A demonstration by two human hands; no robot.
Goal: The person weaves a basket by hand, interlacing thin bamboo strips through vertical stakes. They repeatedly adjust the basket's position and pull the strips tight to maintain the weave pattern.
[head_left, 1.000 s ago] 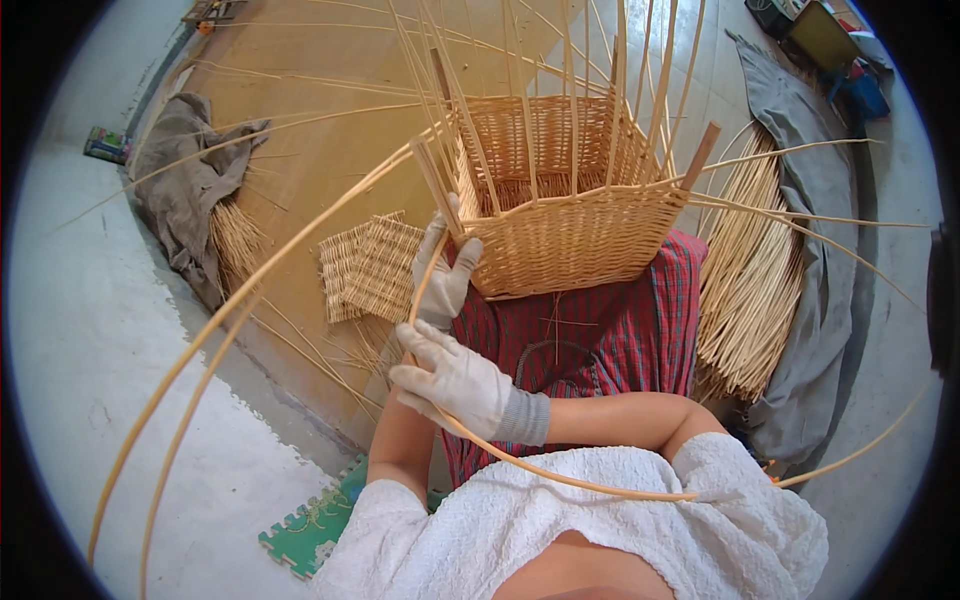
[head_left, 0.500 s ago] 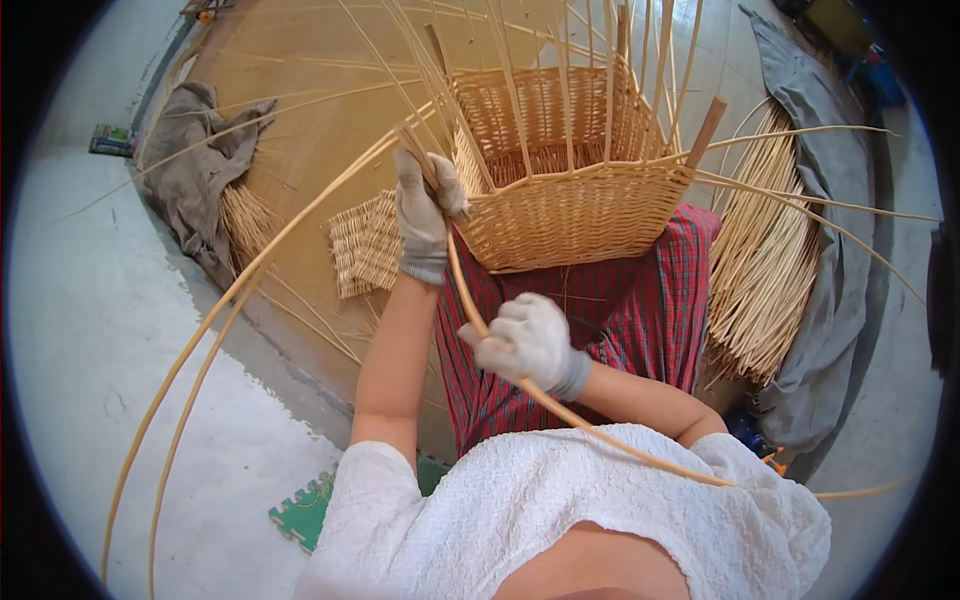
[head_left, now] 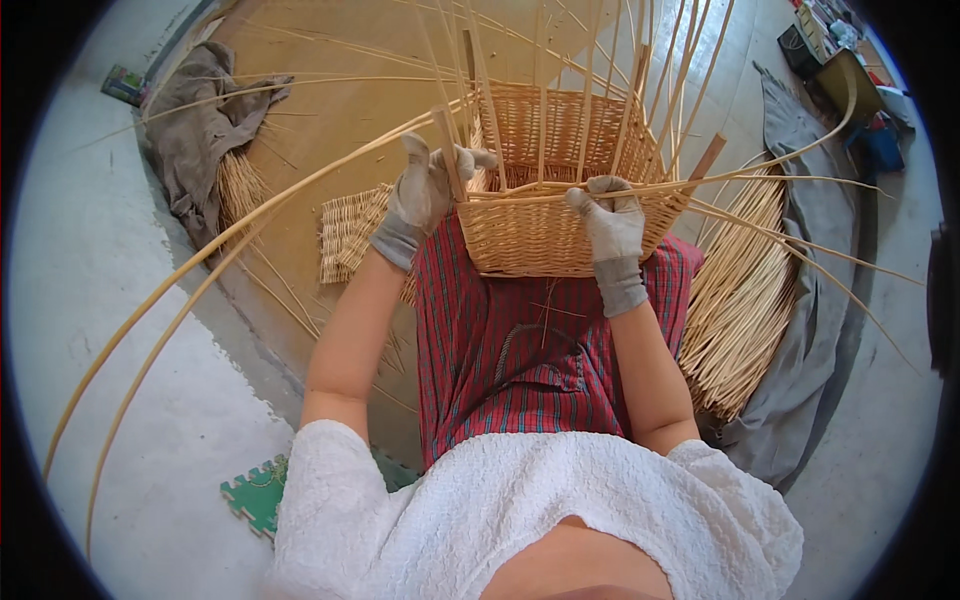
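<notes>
Okay, the red plaid cloth (head_left: 520, 350) over our lap has the basket (head_left: 530, 245) at its far end; if our legs shift, it could tip. Our right hand (head_left: 612, 218) pinches the long rod (head_left: 832, 135) at the near rim; too loose and it could spring off, since the free end bows well out right. Our left hand (head_left: 418, 190) is at the near-left corner post (head_left: 450, 160), fingers spread; can't tell if it's gripping. If not, a hard pull could skew that post. Beyond, the thin uprights (head_left: 542, 130) could snag a whipping rod.
</notes>
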